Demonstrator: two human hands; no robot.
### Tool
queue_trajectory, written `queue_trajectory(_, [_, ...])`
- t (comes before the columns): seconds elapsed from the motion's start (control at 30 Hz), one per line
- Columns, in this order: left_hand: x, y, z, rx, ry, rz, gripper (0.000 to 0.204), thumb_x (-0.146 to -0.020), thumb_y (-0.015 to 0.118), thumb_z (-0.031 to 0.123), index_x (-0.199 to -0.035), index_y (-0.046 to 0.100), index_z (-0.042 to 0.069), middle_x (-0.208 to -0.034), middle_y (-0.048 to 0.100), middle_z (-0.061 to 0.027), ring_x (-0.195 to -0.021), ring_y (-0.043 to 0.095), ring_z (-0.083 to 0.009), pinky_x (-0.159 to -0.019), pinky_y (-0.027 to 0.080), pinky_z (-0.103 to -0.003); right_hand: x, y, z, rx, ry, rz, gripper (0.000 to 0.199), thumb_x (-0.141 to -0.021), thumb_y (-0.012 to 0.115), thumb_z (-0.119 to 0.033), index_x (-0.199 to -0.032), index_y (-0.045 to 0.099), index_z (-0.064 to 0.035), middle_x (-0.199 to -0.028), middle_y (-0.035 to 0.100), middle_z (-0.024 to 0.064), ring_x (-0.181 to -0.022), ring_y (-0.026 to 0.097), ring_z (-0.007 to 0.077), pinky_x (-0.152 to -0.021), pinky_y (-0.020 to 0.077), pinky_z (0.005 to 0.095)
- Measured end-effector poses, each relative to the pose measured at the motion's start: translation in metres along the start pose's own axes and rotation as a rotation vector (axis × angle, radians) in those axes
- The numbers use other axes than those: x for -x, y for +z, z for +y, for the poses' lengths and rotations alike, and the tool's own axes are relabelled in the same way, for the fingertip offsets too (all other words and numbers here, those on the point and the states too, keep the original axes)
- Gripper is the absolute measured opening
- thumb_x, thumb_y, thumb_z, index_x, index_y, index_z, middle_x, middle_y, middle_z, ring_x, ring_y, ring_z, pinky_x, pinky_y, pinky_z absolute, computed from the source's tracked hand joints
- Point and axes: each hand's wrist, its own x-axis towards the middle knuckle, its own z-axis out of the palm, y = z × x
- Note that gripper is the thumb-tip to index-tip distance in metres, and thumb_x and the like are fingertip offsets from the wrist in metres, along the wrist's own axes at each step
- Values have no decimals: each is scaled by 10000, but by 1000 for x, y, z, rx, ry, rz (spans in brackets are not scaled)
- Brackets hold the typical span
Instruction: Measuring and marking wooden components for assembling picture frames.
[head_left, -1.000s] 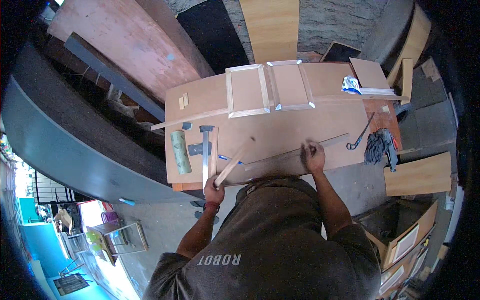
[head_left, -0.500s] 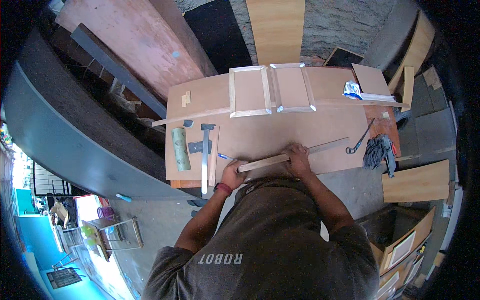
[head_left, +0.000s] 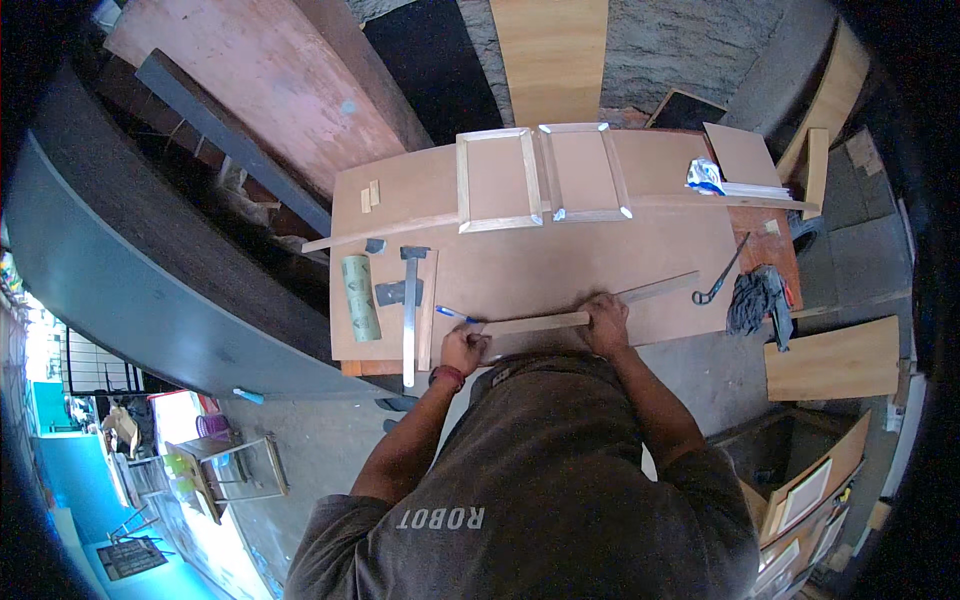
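Your left hand [head_left: 463, 348] is closed around the near end of a long wooden strip [head_left: 590, 307] that lies flat on the workbench [head_left: 520, 265], close to its front edge. Your right hand [head_left: 606, 322] rests on top of the strip about midway along it, fingers bent over the wood and pressing it down (whether they curl right under it cannot be told from above). The far end of the strip runs on toward a bent metal bar [head_left: 722, 272] and a dark rag [head_left: 752, 298].

A blue pen [head_left: 456, 314] lies just beside your left hand, touching or nearly touching the strip. Further left sit a steel square [head_left: 409, 305], a green roll [head_left: 360, 298] and a thin batten [head_left: 380, 231].

As for progress, two wooden frames [head_left: 540, 178] lie side by side at the back of the bench, and they look assembled. The strip under your hands is uncut and plain, so it seems that this piece is only at the positioning or marking stage. Any cutting and joining of it appears to remain undone.
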Motion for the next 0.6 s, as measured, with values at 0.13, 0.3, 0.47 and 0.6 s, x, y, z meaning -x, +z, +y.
queue_trajectory(0.13, [5,-2,30,-16,-21,22,377,-711,718,214,-1057,657,76,-982,636,-206,-921,612,-371,-807,509,-434,3,3,0,-57,-8,10,353,-638,773,-216,-965,654,-155,-1098,536,73,-1158,427,314,-934,306,484])
queue_trajectory(0.3, [4,10,1,-181,123,123,420,-698,727,202,-1091,638,83,-1043,616,-203,-992,588,-379,-844,493,-444,4,0,-6,-88,-15,10,318,-641,761,-205,-938,655,-169,-1082,528,65,-1153,423,314,-930,306,483])
queue_trajectory(0.47, [8,8,5,-72,-35,-46,434,-700,731,185,-1110,624,89,-1095,610,-201,-1035,575,-373,-888,480,-436,6,6,-1,-34,28,-49,348,-623,768,-187,-950,649,-171,-1081,524,62,-1161,420,316,-932,314,486])
queue_trajectory(0.6, [9,2,13,-94,-2,-33,422,-713,722,167,-1116,618,94,-1108,611,-199,-1047,574,-368,-905,477,-428,6,6,-5,-62,8,-16,379,-622,770,-189,-977,640,-165,-1092,519,69,-1158,420,323,-934,316,485])
